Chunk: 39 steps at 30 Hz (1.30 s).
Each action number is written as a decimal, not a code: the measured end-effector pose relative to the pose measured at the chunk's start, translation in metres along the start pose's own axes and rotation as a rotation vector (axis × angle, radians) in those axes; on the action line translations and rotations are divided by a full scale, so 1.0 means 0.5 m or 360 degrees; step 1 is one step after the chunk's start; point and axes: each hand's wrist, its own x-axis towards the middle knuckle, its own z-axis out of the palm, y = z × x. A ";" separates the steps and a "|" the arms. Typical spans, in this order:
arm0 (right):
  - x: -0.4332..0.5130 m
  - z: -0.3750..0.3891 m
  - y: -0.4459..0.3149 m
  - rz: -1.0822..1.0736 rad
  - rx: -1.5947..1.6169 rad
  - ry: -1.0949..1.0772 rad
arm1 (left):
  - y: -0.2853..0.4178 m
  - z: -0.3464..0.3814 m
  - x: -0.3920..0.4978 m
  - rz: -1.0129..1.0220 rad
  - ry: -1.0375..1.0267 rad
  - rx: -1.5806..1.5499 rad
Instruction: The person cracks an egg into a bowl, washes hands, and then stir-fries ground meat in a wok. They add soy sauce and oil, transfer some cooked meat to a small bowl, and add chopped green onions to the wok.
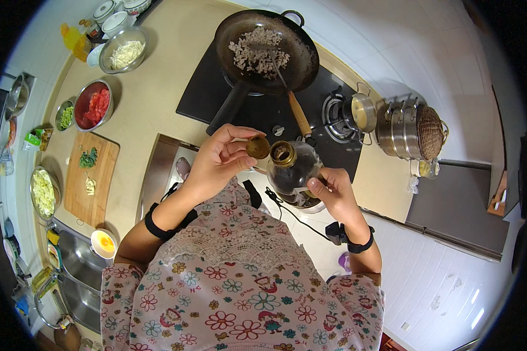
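Observation:
Between the thumb and fingers of my left hand (224, 158) is a round gold-coloured cap (258, 147), its hollow inside facing up. My right hand (332, 188) grips the side of a large, clear jar (294, 171), whose gold-rimmed mouth is uncovered. The cap is just left of that mouth, apart from it. Beyond both hands, a dark wok (305, 52) sits on the black gas hob (197, 94) with crumbled, browned food (257, 52) in it. A spatula with a wooden handle (300, 114) rests in the wok, its blade among the food.
To the right stand a small pot (363, 112) of yellowish liquid and a stacked steamer (404, 131). Leftwards are a cutting board (77, 188) with chopped greens, a bowl of red pieces (95, 105), a bowl of pale shreds (127, 55), an egg bowl (103, 244) and the sink (81, 259).

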 end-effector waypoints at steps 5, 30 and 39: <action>-0.001 -0.003 -0.023 0.0016 -0.0168 0.0028 | -0.008 -0.004 0.001 0.0006 -0.0015 0.0052; 0.037 -0.026 -0.087 0.0412 -0.0844 -0.0133 | -0.050 -0.020 0.017 -0.0126 -0.0077 0.0104; 0.045 -0.024 -0.090 0.0489 -0.0936 -0.0135 | -0.063 -0.025 0.020 -0.0107 -0.0075 0.0120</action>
